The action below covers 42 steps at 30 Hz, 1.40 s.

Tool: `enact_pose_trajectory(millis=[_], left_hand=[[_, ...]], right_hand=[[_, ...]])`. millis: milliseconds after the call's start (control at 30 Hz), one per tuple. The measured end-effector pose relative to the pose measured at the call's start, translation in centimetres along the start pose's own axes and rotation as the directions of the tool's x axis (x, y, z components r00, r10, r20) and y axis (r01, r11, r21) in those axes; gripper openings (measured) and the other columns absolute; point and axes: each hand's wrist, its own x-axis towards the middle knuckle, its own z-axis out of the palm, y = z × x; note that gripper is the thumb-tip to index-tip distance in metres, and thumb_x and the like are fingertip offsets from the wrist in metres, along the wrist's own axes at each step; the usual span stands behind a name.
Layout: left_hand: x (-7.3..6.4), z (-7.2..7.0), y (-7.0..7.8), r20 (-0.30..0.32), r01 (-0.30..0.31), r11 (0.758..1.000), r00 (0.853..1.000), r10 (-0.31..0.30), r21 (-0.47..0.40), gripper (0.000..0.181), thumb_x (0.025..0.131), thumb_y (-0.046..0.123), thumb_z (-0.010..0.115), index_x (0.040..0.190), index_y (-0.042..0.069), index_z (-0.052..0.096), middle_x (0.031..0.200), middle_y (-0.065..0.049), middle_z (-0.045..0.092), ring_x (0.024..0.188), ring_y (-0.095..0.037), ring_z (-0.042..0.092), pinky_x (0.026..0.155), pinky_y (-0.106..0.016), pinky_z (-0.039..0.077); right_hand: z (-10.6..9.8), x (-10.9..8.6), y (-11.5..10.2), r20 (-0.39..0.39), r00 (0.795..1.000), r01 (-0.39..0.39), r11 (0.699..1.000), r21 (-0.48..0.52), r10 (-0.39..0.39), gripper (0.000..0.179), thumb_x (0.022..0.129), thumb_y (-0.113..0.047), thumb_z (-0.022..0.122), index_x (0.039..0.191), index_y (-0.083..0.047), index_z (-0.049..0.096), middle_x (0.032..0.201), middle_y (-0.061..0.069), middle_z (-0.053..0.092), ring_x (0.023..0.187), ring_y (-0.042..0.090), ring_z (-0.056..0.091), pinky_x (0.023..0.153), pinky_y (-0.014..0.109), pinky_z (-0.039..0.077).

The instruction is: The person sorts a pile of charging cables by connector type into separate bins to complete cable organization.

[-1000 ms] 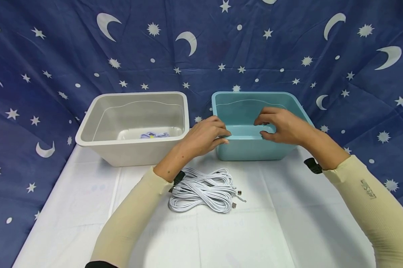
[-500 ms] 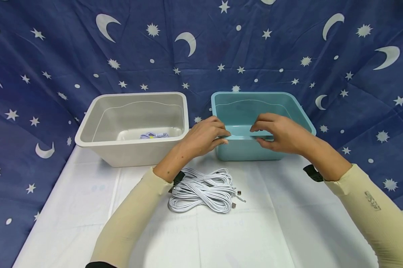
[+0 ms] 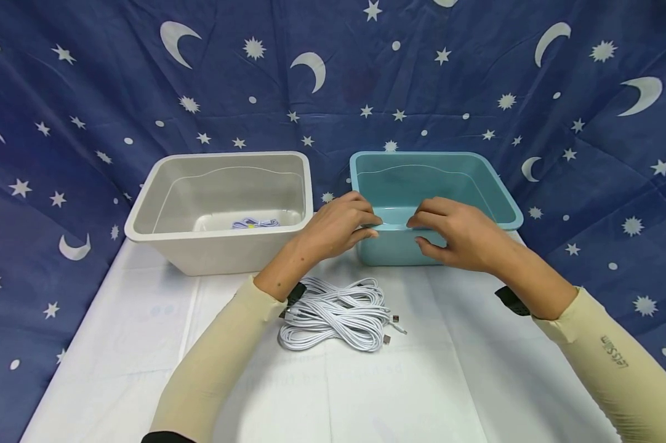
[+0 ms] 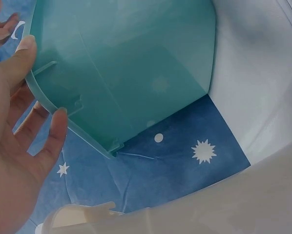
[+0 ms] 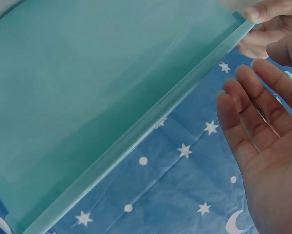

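Note:
A teal plastic bin (image 3: pixel 416 246) stands at the back right of the table. My left hand (image 3: pixel 344 223) grips its front rim by the left corner, fingers over the inside and thumb on the outer wall, as the left wrist view shows on the bin's rim (image 4: pixel 44 100). My right hand (image 3: pixel 457 231) hovers at the middle of the front rim with fingers loosely bent and nothing in them. In the right wrist view a gap shows between those fingers (image 5: pixel 253 112) and the rim. Several coiled white cables (image 3: pixel 338 317) lie in front, partly behind my left wrist.
To the left stands a light grey bin (image 3: pixel 222 252) with a purple-white cable bundle (image 3: pixel 254 223) on its floor. White cloth (image 3: pixel 399 394) covers the table. A blue curtain (image 3: pixel 333 117) with moons and stars hangs right behind both bins.
My right hand has moved left and toward me, from over the teal bin's right part to the middle of its front rim. My left hand has stayed on the rim.

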Motion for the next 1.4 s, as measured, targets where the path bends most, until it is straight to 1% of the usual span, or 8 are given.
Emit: enact_pose_trajectory(millis=[200, 367, 500, 667, 767, 1000, 1233, 1400], left_hand=[[0.0, 0.0, 0.1, 0.0, 0.006, 1.0, 1.0, -0.006, -0.001, 0.026, 0.094, 0.031, 0.07, 0.115, 0.017, 0.076, 0.104, 0.006, 0.067, 0.105, -0.013, 0.051, 0.089, -0.024, 0.044], [0.0, 0.0, 0.2, 0.006, 0.015, 1.0, 1.0, -0.015, 0.002, 0.028, 0.095, 0.034, 0.067, 0.116, 0.017, 0.076, 0.105, 0.006, 0.066, 0.105, -0.012, 0.05, 0.089, -0.023, 0.044], [0.0, 0.0, 0.2, 0.004, 0.02, 1.0, 1.0, -0.02, 0.003, 0.027, 0.095, 0.032, 0.068, 0.116, 0.017, 0.076, 0.106, 0.006, 0.066, 0.106, -0.012, 0.051, 0.089, -0.024, 0.045], [0.0, 0.1, 0.2, 0.002, 0.016, 1.0, 1.0, -0.016, 0.005, 0.026, 0.095, 0.031, 0.069, 0.115, 0.017, 0.076, 0.106, 0.005, 0.066, 0.105, -0.013, 0.051, 0.089, -0.025, 0.044], [0.0, 0.1, 0.2, -0.001, 0.018, 1.0, 1.0, -0.018, 0.004, 0.026, 0.095, 0.032, 0.068, 0.115, 0.017, 0.076, 0.106, 0.006, 0.066, 0.105, -0.013, 0.051, 0.089, -0.025, 0.044], [0.0, 0.2, 0.1, -0.012, 0.001, 1.0, 1.0, -0.001, 0.01, 0.026, 0.096, 0.032, 0.067, 0.115, 0.016, 0.076, 0.106, 0.006, 0.066, 0.105, -0.012, 0.051, 0.089, -0.024, 0.044], [-0.1, 0.2, 0.0, -0.018, 0.0, 1.0, 1.0, 0.0, 0.017, 0.027, 0.096, 0.032, 0.067, 0.116, 0.016, 0.076, 0.106, 0.006, 0.067, 0.106, -0.012, 0.051, 0.089, -0.025, 0.045], [-0.1, 0.1, 0.1, -0.017, 0.002, 1.0, 1.0, -0.002, 0.017, 0.027, 0.097, 0.033, 0.066, 0.116, 0.017, 0.076, 0.107, 0.006, 0.067, 0.107, -0.012, 0.052, 0.089, -0.025, 0.045]], right_hand=[[0.3, -0.1, -1.5, -0.003, 1.0, -0.016, 1.0, 0.022, 0.016, 0.025, 0.082, -0.017, 0.077, 0.106, -0.011, 0.071, 0.102, -0.001, 0.063, 0.088, 0.013, 0.059, 0.07, 0.032, 0.053], [0.7, -0.2, -2.7, 0.0, 1.0, -0.007, 0.999, 0.046, 0.007, 0.025, 0.084, -0.02, 0.076, 0.107, -0.012, 0.071, 0.103, -0.001, 0.064, 0.088, 0.012, 0.061, 0.072, 0.032, 0.054], [1.2, -0.3, -3.7, 0.001, 1.0, -0.006, 0.997, 0.073, 0.006, 0.024, 0.086, -0.023, 0.075, 0.107, -0.012, 0.071, 0.104, -0.002, 0.064, 0.091, 0.012, 0.062, 0.075, 0.031, 0.055], [2.0, -0.3, -5.1, -0.003, 1.0, 0.006, 0.997, 0.071, -0.005, 0.024, 0.088, -0.026, 0.074, 0.107, -0.013, 0.07, 0.104, -0.004, 0.064, 0.087, 0.011, 0.062, 0.072, 0.029, 0.055], [2.6, -0.1, -5.9, 0.003, 1.0, 0.023, 0.997, 0.078, -0.023, 0.026, 0.088, -0.027, 0.074, 0.109, -0.013, 0.07, 0.104, -0.003, 0.063, 0.087, 0.011, 0.061, 0.073, 0.029, 0.054], [4.7, 0.1, -7.4, 0.021, 0.998, 0.053, 0.992, 0.117, -0.056, 0.029, 0.087, -0.026, 0.076, 0.112, -0.014, 0.069, 0.107, -0.004, 0.063, 0.093, 0.009, 0.061, 0.076, 0.028, 0.055], [7.5, 0.2, -8.7, 0.042, 0.998, 0.043, 0.985, 0.166, -0.051, 0.027, 0.088, -0.028, 0.076, 0.111, -0.017, 0.069, 0.105, -0.007, 0.061, 0.089, 0.005, 0.058, 0.076, 0.024, 0.053], [9.3, 0.4, -9.6, 0.034, 0.997, 0.068, 0.979, 0.194, -0.076, 0.027, 0.088, -0.03, 0.076, 0.111, -0.017, 0.069, 0.104, -0.007, 0.062, 0.091, 0.005, 0.057, 0.078, 0.023, 0.053]])
